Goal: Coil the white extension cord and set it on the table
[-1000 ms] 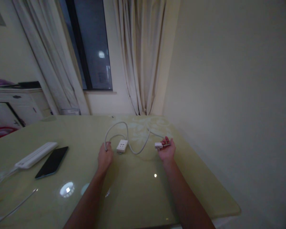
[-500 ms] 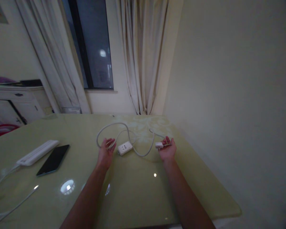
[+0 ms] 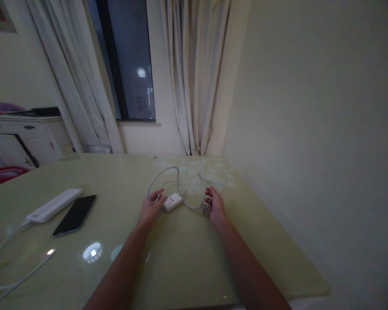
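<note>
A small white socket block point(image 3: 173, 201) rests on the table between my hands, with its outlet holes facing up. Its whitish power cord point(image 3: 164, 170) loops up behind it and runs across to the right. My left hand point(image 3: 153, 207) is closed around the looped cord, its fingertips close to the block's left end. In my right hand point(image 3: 215, 204) is the cord's white plug point(image 3: 207, 207), held low over the table with the palm turned inward. My fingers hide part of the plug.
A black phone point(image 3: 75, 215) lies beside a long white power strip point(image 3: 54, 206) at left. A loose white cable point(image 3: 26, 277) lies nearer. The glossy table point(image 3: 181, 267) meets a wall point(image 3: 304, 137) at right; curtains point(image 3: 197, 77) hang behind.
Both hands have moved inward, toward the socket block. My right hand has turned from palm-up to palm-inward with the plug, and the cord loop has shifted right.
</note>
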`<state>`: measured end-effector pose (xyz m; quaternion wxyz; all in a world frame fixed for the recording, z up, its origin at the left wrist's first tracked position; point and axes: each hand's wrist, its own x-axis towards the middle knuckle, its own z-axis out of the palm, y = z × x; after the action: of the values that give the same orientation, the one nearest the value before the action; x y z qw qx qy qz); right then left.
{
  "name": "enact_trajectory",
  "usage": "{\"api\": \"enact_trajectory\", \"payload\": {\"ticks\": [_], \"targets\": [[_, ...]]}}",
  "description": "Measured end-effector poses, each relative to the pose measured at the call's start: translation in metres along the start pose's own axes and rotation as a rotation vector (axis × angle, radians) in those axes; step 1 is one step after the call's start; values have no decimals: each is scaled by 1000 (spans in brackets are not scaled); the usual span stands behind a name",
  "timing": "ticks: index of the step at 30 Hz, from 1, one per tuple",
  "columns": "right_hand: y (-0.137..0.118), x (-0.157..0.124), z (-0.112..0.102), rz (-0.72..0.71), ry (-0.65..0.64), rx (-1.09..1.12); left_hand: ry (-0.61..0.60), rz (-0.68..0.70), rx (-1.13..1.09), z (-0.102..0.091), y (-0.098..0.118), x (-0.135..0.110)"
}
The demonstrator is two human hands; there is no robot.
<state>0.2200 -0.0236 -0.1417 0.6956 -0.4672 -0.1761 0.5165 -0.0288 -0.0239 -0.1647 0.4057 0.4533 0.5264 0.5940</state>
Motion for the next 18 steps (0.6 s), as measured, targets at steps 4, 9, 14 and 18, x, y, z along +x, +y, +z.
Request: {"api": "enact_trajectory", "payload": {"ticks": [4, 9, 14, 18], "targets": [[4, -8, 5, -145, -173, -204, -60, 120, 598, 7, 6, -13], [13, -20, 8, -254, -292, -392, -114, 246, 1014, 15, 14, -24], [14, -17, 8, -258, -235, -365, -89, 386, 783, 9, 8, -13], [7, 3, -2, -230, -20, -197, 9, 465, 740, 1, 2, -5]]}}
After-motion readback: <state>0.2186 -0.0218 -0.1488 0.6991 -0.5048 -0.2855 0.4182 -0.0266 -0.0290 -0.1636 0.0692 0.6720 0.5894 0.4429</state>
